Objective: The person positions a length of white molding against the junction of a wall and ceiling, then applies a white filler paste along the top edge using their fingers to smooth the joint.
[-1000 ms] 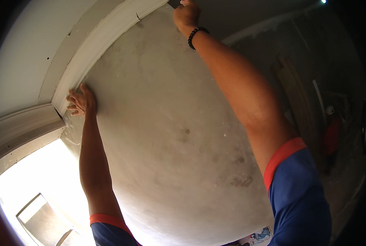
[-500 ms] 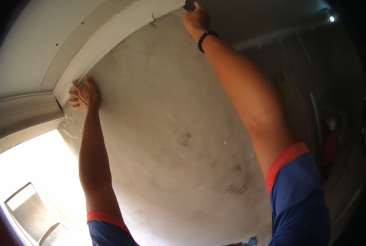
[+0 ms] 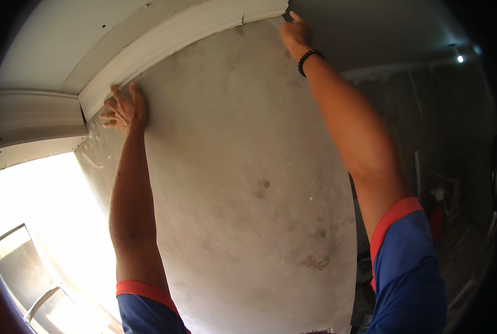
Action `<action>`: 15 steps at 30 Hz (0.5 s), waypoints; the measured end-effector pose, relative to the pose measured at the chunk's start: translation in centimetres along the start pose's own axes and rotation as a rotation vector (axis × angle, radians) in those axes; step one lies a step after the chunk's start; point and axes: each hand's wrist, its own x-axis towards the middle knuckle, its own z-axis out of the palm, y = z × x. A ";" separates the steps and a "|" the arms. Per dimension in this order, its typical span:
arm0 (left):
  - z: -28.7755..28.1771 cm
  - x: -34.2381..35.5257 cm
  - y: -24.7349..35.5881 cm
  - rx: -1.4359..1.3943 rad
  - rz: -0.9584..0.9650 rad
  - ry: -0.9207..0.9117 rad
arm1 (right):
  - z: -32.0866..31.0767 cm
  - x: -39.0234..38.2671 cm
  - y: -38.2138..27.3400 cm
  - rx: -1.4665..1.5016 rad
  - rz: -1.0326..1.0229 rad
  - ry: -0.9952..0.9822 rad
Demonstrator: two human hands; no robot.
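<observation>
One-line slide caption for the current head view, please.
Arms raised along a grey wall: left hand spread by the white molding's lower edge, braceleted right hand near its right end.

The moulding [image 3: 192,26] is off-white; the wall [image 3: 243,139] is grey-beige, mottled with darker blotches. Blue sleeves [image 3: 407,273] carry orange-red bands, and the beaded bracelet [image 3: 302,62] is black.

Unfinished room in a building, bare blotchy wall [image 3: 231,150], pale cornice [image 3: 181,36]; ceiling [image 3: 48,58] with exposed seam
</observation>
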 end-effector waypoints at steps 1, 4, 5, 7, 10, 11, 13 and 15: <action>-0.2 0.1 -0.5 0.000 -0.007 0.003 | 0.3 -0.7 -0.5 0.007 0.004 -0.035; -0.4 0.3 -2.1 0.018 -0.018 0.016 | 1.1 -2.4 -1.7 0.040 0.018 -0.112; -0.6 0.5 -2.5 0.030 -0.021 0.022 | 1.4 -2.7 -2.0 0.060 0.024 -0.121; -1.0 0.8 -2.6 0.043 -0.005 0.058 | 2.2 -2.1 -1.2 0.071 -0.008 -0.052; -0.9 -0.5 1.0 0.043 0.006 0.033 | 1.0 3.5 4.6 0.031 -0.259 0.085; -0.7 0.0 -1.4 0.068 -0.020 0.049 | 2.1 1.2 2.5 0.055 -0.165 -0.127; -0.7 -0.9 -0.8 0.003 -0.035 0.037 | 0.9 1.4 1.4 0.136 -0.113 -0.197; -1.1 -0.6 -1.2 -0.058 -0.038 0.055 | 0.5 0.7 -1.0 0.161 0.018 -0.250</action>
